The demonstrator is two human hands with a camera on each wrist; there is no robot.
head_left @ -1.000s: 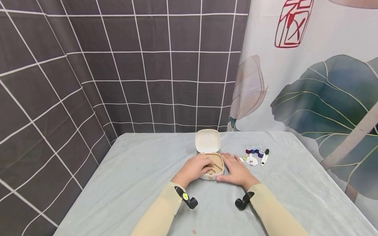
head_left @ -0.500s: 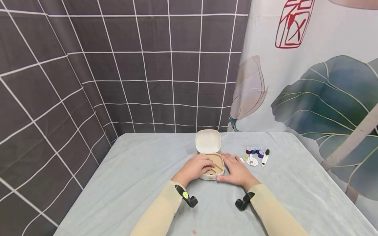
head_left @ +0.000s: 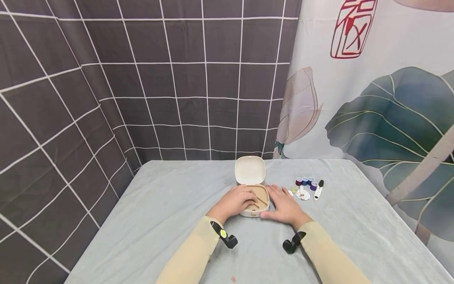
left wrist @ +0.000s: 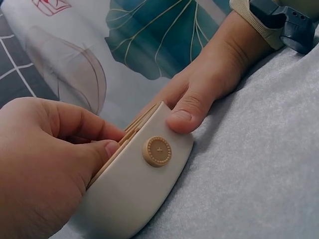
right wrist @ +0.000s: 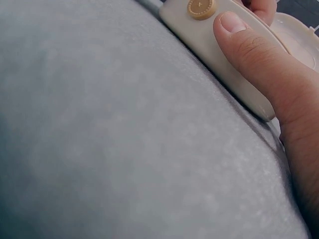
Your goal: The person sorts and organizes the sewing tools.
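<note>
An opened cream sewing box (head_left: pixel 253 213) with a tan inner tray (head_left: pixel 263 193) stands on the cloth-covered table in the head view. Its lid (head_left: pixel 250 170) leans back behind it, and a button-shaped clasp (left wrist: pixel 157 151) sits on the front. My left hand (head_left: pixel 234 202) reaches over the left side, its thumb and curled fingers pinching a part of the tan tray; the fingertips are partly hidden. My right hand (head_left: pixel 285 206) holds the right side of the box, the thumb (right wrist: pixel 249 42) against the front wall and the other fingers along the side.
Right of the box lie several thread spools (head_left: pixel 304 181), a white disc (head_left: pixel 303 194), a small yellow-green piece (head_left: pixel 294 190) and a white tool with a black tip (head_left: pixel 319 190). Grey pale cloth (head_left: pixel 177 197) covers the table. Behind it hang a dark grid curtain and a leaf-print one.
</note>
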